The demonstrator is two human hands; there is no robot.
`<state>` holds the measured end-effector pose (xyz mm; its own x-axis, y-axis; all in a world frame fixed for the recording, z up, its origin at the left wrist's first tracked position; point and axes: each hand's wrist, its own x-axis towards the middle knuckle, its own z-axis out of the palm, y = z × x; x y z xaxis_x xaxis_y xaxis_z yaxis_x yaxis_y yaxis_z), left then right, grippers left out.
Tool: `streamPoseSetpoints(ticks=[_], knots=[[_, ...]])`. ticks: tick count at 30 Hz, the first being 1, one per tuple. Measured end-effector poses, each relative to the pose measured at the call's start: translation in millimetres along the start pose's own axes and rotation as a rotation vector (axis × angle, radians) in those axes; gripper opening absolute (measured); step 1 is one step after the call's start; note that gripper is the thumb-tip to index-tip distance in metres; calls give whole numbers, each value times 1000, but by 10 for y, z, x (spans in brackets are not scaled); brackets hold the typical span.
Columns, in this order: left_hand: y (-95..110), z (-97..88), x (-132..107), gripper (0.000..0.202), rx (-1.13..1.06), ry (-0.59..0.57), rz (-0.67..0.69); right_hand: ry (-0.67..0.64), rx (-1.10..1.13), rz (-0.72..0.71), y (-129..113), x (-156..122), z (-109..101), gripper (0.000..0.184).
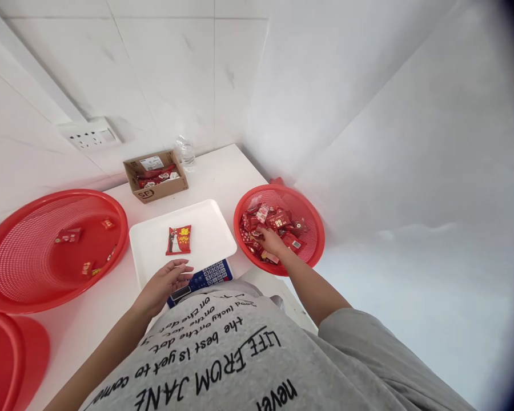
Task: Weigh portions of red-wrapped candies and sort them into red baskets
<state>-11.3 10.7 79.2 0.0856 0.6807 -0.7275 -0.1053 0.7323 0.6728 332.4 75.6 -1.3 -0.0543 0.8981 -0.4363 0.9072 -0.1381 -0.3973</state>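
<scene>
My right hand (271, 242) reaches into the right red mesh basket (319, 234), its fingers drawn together among small red candy packets (278, 219). What the fingertips grip, if anything, is hidden. My left hand (169, 281) hovers by the near edge of a white tray (212, 220), fingers loosely bent and apart, holding nothing. On the tray lies one red and yellow packet (179, 240) with a white and black figure. Below the tray shows the blue keypad of a scale (212, 275), partly covered by my left fingers and the grey shirt.
A larger red basket (23, 251) on the left holds a few packets. Another red container (15, 354) stands nearer. Behind the tray are a cardboard box (165, 190) of red packets and a clear plastic cup (185, 153). Walls bound the table; a socket (92, 137) is at left.
</scene>
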Motion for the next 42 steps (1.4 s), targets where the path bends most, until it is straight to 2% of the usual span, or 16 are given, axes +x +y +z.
streamPoseSetpoints(ticks=[6, 8, 12, 20, 23, 26, 29, 32, 36, 42], knots=[[3, -55, -25, 30, -24, 13, 2, -170, 70, -188, -98, -63, 83, 62], [9, -40, -40, 30, -26, 15, 1, -162, 30, -188, -123, -44, 142, 63], [10, 3, -72, 28, -36, 15, -8, -41, 0, -137, -140, 3, 252, 62], [-45, -34, -115, 27, -54, 17, -7, -15, 359, 36, -125, 19, 250, 48], [-59, -53, -134, 27, -60, 18, -10, -37, 380, 45, -111, -27, 205, 41], [-91, -75, -137, 27, -67, 20, -9, -146, 427, 65, -129, -108, 167, 35], [-136, -102, -132, 29, -77, 13, -4, -199, 661, 157, -196, -148, 160, 26], [-164, -122, -136, 31, -82, 8, -4, -162, 874, 217, -299, -120, 196, 20], [-168, -137, -146, 34, -86, -3, -10, -122, 1006, 262, -412, -77, 221, 22], [-194, -163, -130, 38, -87, -7, -12, -4, 1190, 265, -477, -131, 16, 16]])
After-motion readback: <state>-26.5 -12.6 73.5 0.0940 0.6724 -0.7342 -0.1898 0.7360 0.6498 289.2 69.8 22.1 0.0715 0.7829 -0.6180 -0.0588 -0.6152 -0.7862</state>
